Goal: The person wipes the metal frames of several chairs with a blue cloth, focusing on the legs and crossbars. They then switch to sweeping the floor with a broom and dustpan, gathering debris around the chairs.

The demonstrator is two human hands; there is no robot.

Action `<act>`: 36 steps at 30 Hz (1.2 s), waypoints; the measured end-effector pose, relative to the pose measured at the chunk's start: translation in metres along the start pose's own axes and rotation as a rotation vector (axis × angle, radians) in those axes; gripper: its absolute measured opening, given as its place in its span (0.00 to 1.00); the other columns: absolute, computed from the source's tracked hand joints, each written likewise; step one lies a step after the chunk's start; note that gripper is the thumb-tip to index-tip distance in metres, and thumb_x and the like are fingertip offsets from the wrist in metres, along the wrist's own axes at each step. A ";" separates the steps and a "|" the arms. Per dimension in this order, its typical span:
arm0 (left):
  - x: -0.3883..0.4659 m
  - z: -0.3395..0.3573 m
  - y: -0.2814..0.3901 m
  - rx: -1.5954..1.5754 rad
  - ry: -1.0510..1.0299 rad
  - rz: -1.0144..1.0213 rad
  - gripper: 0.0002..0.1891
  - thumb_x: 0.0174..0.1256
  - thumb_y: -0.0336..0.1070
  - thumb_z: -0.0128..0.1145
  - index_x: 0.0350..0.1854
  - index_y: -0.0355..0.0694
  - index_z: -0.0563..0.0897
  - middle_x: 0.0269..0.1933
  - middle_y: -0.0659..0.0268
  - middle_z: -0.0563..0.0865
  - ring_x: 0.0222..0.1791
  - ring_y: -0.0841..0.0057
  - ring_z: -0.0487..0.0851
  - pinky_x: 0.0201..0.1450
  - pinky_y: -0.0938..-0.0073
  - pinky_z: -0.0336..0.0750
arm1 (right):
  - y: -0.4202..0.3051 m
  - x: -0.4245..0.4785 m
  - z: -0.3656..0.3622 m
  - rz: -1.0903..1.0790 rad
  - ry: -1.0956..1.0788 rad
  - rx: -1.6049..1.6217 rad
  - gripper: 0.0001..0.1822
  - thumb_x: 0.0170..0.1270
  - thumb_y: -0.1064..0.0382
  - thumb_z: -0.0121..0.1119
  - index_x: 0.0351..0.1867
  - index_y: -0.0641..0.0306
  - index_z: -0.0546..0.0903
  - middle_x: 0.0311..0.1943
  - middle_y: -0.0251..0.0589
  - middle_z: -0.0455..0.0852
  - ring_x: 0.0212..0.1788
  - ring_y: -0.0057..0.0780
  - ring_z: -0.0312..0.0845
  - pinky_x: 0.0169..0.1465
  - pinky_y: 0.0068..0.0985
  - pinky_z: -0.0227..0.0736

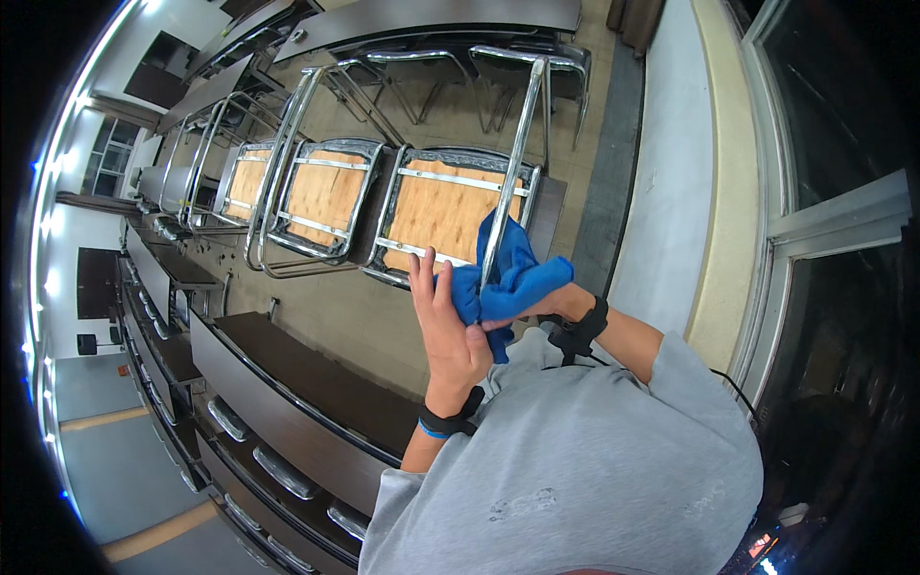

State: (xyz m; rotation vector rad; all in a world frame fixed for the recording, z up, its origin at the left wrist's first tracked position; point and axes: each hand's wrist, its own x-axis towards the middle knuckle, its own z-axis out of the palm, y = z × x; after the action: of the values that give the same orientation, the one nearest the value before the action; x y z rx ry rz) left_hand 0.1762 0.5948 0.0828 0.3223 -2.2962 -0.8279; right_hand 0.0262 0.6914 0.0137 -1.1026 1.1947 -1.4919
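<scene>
A blue cloth (517, 277) is wrapped around the lower end of a chrome chair leg tube (519, 144). My left hand (449, 323) presses on the cloth's left side with its fingers extended upward. On the cloth's right side is my right hand (535, 309), mostly covered by the fabric, gripping it against the tube. The chair is upside down, its plywood seat underside (438, 205) facing up with metal crossbars over it. Both wrists wear black straps.
More upturned chairs (323, 190) lie in a row to the left on a dark tabletop (550, 208). Long desks (287, 366) run along the lower left. Chairs and another desk (431, 21) stand beyond. A wall (668, 165) and windows are at right.
</scene>
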 end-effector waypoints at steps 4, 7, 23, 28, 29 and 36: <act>0.004 -0.001 -0.001 -0.013 -0.011 0.012 0.37 0.82 0.59 0.37 0.76 0.29 0.64 0.80 0.37 0.61 0.81 0.34 0.53 0.81 0.38 0.48 | 0.003 -0.002 -0.013 -0.060 0.033 -0.027 0.48 0.56 0.50 0.82 0.76 0.60 0.70 0.68 0.40 0.79 0.66 0.31 0.75 0.73 0.30 0.70; 0.008 -0.001 -0.002 -0.024 -0.019 0.027 0.35 0.80 0.54 0.40 0.77 0.30 0.62 0.80 0.38 0.60 0.82 0.36 0.53 0.81 0.38 0.46 | 0.003 0.011 -0.030 -0.054 0.197 0.151 0.43 0.57 0.58 0.83 0.73 0.61 0.73 0.66 0.38 0.81 0.67 0.31 0.77 0.72 0.33 0.72; -0.011 0.015 -0.024 -0.160 0.404 0.093 0.38 0.81 0.66 0.34 0.77 0.37 0.62 0.77 0.41 0.67 0.80 0.38 0.60 0.80 0.41 0.53 | -0.039 0.033 -0.034 0.381 0.227 0.424 0.30 0.62 0.52 0.75 0.63 0.61 0.81 0.56 0.36 0.87 0.58 0.28 0.84 0.64 0.32 0.79; -0.017 0.009 -0.028 -0.111 0.390 0.098 0.39 0.80 0.69 0.34 0.75 0.37 0.64 0.77 0.41 0.66 0.81 0.44 0.60 0.81 0.44 0.49 | -0.018 0.003 0.030 0.333 -0.020 0.202 0.48 0.53 0.59 0.84 0.74 0.62 0.70 0.66 0.42 0.80 0.67 0.32 0.75 0.70 0.35 0.73; -0.017 0.008 -0.027 -0.080 0.381 0.086 0.38 0.81 0.66 0.34 0.75 0.37 0.64 0.76 0.41 0.67 0.80 0.41 0.60 0.80 0.41 0.50 | -0.016 0.002 0.029 0.321 -0.015 0.191 0.47 0.53 0.59 0.84 0.74 0.62 0.70 0.66 0.42 0.80 0.67 0.32 0.75 0.70 0.35 0.73; -0.002 0.000 -0.007 -0.090 0.184 -0.033 0.26 0.76 0.43 0.49 0.71 0.35 0.71 0.73 0.41 0.72 0.73 0.40 0.70 0.74 0.48 0.66 | -0.032 0.022 -0.015 0.172 0.407 0.485 0.37 0.59 0.54 0.79 0.68 0.60 0.75 0.60 0.37 0.83 0.60 0.30 0.81 0.67 0.35 0.77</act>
State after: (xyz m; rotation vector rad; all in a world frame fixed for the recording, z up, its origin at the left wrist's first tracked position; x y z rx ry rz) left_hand 0.1773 0.5902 0.0772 0.3810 -2.0821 -0.8777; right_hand 0.0034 0.6767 0.0452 -0.3726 1.0737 -1.7938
